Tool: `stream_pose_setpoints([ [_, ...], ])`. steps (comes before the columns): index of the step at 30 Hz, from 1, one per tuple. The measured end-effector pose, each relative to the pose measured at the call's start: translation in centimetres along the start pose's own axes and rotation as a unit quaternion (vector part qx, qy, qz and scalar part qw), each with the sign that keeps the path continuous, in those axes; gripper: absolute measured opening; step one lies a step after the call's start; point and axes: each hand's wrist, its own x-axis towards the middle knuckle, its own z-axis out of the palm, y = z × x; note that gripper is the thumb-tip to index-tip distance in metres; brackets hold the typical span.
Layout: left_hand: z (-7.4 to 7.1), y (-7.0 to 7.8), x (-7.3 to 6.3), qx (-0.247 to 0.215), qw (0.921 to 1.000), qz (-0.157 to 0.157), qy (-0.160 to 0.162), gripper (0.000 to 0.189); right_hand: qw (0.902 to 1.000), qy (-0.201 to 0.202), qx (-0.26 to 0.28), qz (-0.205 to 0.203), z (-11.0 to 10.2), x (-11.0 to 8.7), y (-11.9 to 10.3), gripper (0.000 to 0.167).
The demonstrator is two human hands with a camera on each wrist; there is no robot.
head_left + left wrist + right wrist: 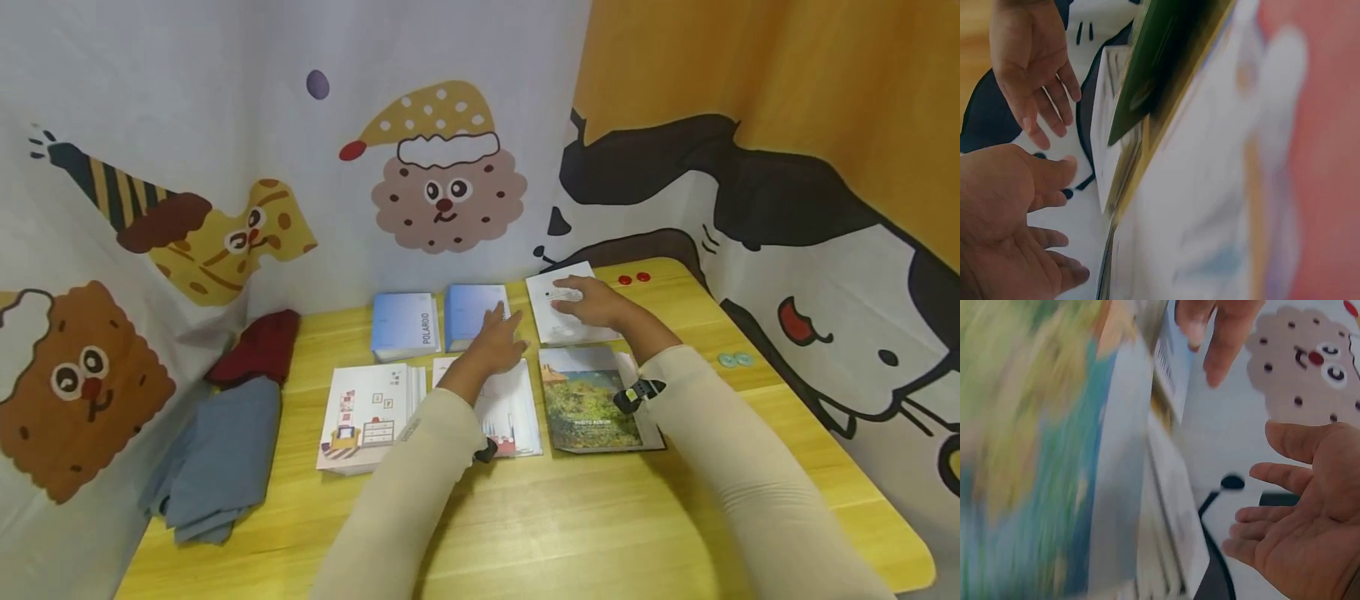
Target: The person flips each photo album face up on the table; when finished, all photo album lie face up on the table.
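Observation:
My left hand hovers with spread fingers over the front of the middle blue album, holding nothing. Under its wrist lies a white album, partly hidden by the sleeve. Over the white album at the back right is my right hand, its fingers overlapping the cover in the head view. From the right wrist view, this hand's fingers are loosely extended and grip nothing. A photo album with a green landscape cover sits below the right wrist.
A blue album marked POLAROID and a white album with a furniture drawing lie on the left. Beyond them are folded grey cloth and dark red cloth. Red discs and pale green discs lie toward the right edge.

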Motion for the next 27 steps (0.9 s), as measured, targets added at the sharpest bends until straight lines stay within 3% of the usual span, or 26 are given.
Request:
stream_pose_setpoints([
  [7,1.6,2.0,1.2,-0.048,0.9981,0.037,-0.014,0.066,0.9987,0.014,0.009,0.048,-1.3,-0.9,4.2,0.075],
  [11,2.4,2.9,1.6,-0.043,0.998,0.037,-0.028,0.065,0.9975,0.001,0.032,0.062,-1.3,-1.4,5.6,0.076],
  [19,2.9,3.7,1.7,-0.061,0.9959,0.038,-0.054,0.063,0.9953,-0.032,0.08,0.044,-1.1,-2.3,6.9,0.074],
  [27,2.8,4.2,1.9,-0.057,0.9949,0.025,-0.079,0.059,0.9943,-0.019,0.096,0.042,-1.0,-2.8,7.4,0.074],
])
